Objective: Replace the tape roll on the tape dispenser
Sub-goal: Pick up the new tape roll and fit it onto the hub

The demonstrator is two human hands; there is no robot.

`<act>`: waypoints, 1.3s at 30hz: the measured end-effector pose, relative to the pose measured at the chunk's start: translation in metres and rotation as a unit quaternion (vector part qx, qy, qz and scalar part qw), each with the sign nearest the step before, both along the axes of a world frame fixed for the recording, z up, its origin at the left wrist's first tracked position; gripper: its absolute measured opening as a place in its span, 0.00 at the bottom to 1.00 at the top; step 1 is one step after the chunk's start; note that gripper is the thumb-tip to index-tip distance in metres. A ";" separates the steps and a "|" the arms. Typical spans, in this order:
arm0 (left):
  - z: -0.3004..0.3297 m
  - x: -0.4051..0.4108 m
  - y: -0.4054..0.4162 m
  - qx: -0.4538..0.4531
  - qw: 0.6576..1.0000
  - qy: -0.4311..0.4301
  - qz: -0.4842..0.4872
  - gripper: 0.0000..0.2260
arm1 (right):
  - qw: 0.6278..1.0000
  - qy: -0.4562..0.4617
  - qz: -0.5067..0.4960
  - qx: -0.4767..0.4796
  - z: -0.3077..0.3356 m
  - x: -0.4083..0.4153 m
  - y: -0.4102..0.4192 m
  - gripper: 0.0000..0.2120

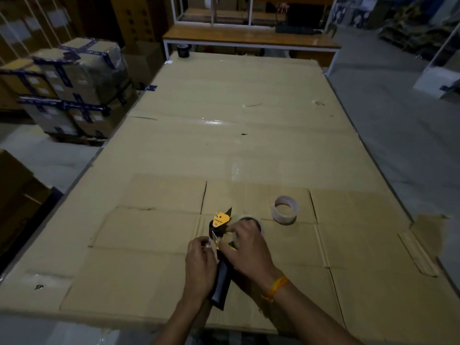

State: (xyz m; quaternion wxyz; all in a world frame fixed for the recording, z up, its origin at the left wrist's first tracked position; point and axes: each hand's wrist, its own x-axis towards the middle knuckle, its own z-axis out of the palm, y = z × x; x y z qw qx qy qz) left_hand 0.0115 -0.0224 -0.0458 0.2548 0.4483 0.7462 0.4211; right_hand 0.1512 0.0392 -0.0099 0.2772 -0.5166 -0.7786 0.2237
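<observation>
- At the far left, well apart from the work, we see stacked cartons [74, 90] bound with dark tape; they play no part here.
- Our left hand [200, 266] rests over the black handle of the tape dispenser [221, 250]. Its fingertips [202, 241] are pinched together on what looks like a pale tape end or tab beside the blade, though that bit is too small for us to be sure.
- The tape dispenser lies flat on the cardboard-covered bench [224, 145], near its front edge. Its long axis runs from near to far, tilted slightly rightward at the near end. The handle points back at us and the yellow plate and black tip point away.
- Our right hand [249, 245] covers the hub, and its grip is closed around the roll seated there [249, 217], of which only a rim shows.
- Just to the right and a little farther lies a loose tape roll [284, 209], apart from both hands and tipped up on one side.
- We judge that threading is in hand: next the tape end must pass under the roller to the blade, while the roll is kept from turning.
</observation>
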 end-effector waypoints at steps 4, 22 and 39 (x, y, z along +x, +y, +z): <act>0.008 0.005 -0.022 -0.048 0.998 -0.033 -0.004 0.11 | 0.983 -0.150 0.098 -0.038 -0.002 -0.014 0.005 0.18; -0.004 0.011 -0.072 -0.108 0.992 0.052 -0.042 0.20 | 0.958 -0.186 0.215 0.040 0.002 -0.014 0.011 0.24; 0.024 0.019 -0.072 -0.165 0.969 0.093 -0.159 0.26 | 0.964 -0.244 0.106 0.030 0.012 0.055 0.034 0.20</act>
